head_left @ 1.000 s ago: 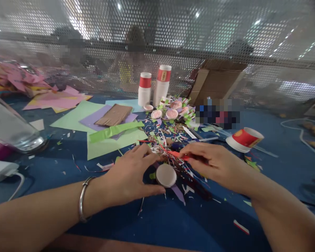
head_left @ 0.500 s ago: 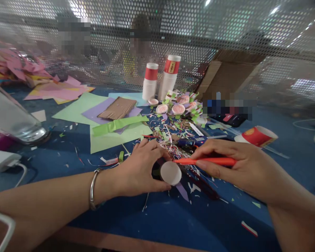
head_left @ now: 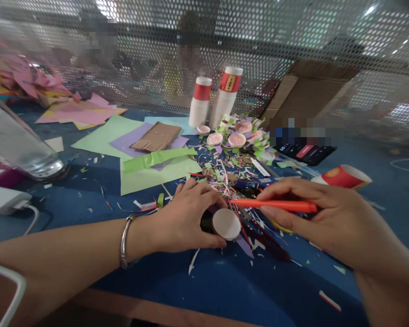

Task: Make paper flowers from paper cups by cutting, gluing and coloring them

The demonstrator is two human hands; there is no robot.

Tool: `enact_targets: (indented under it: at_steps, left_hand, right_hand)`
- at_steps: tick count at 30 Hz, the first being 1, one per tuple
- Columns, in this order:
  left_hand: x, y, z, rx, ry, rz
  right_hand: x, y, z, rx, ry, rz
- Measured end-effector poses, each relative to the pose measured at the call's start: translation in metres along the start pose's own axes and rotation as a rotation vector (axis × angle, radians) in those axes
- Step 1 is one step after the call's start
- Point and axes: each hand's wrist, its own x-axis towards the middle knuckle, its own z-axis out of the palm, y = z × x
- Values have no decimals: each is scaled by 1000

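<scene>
My left hand (head_left: 187,218), with a silver bangle at the wrist, grips a small white paper disc (head_left: 226,224) between thumb and fingers. The disc looks like the bottom of a paper cup, and its blank face is towards me. In my right hand (head_left: 303,213) is an orange-red marker (head_left: 279,205), held between thumb and fingers. Its tip points left, just above the disc's upper edge and close to my left fingertips. A purple paper strip (head_left: 244,246) sticks out below the disc. Dark-handled scissors (head_left: 271,243) seem to lie partly hidden among scraps beneath my hands.
Paper scraps (head_left: 221,175) litter the blue table. Behind them are decorated discs (head_left: 236,140) and two cup stacks (head_left: 202,102). Coloured sheets and cardboard (head_left: 157,136) lie left, near a water container (head_left: 23,145). A red-white cup (head_left: 347,177) and a phone (head_left: 310,152) are right.
The camera view has shifted slightly, moving the scene rightward. The marker's tip is a little farther from the disc's face. Both hands keep their hold.
</scene>
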Motion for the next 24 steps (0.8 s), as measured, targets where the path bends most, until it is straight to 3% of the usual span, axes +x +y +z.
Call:
enact_targets:
  at_steps: [3,8,10,12,16,19,24]
  left_hand:
    - [-1,1,-3,-15,41,3]
    - [5,-5,-19,-85,224,-13]
    - [8,-8,-31,-100,243,-23]
    - [8,-10,-46,-62,170,-50]
    - [-3,-6,-73,160,-192,7]
    - [-13,-3,-75,261,-240,-21]
    - [-15,-6,-63,299,-310,-9]
  right_hand:
    - [-1,-1,2,-45,172,-16]
    - [-6,-7,7,-10,281,-19]
    - [-6,-8,8,1,298,-48]
    - [-6,-8,8,11,308,-61]
    - [-4,-3,8,-51,304,-114]
    - [-3,0,9,-90,290,-150]
    - [-1,2,11,-89,248,-194]
